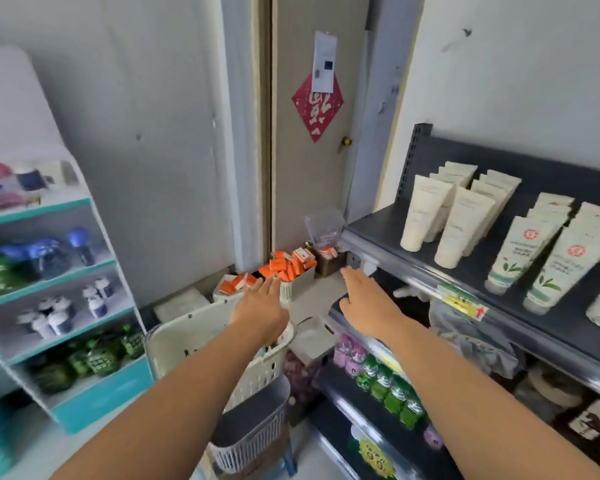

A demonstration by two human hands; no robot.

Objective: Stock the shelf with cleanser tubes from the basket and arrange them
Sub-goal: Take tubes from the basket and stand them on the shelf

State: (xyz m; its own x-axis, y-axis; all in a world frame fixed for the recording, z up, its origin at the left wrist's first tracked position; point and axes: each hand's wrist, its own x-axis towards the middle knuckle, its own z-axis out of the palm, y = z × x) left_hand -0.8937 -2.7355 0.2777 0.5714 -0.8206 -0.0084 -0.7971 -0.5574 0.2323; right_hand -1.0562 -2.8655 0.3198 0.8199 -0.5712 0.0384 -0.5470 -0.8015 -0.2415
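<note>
Cream cleanser tubes stand cap-down in rows on the dark shelf at the right. Beside them are white tubes with green leaf prints. A cream basket stands below my arms, its inside mostly hidden. My left hand is stretched out flat above the basket's far rim, holding nothing. My right hand is also flat and empty, hovering left of the shelf's front edge.
A white bin of orange boxes sits on the floor by the door. A grey slotted basket is stacked under the cream one. Lower shelves hold green and purple bottles. A teal rack of bottles stands at the left.
</note>
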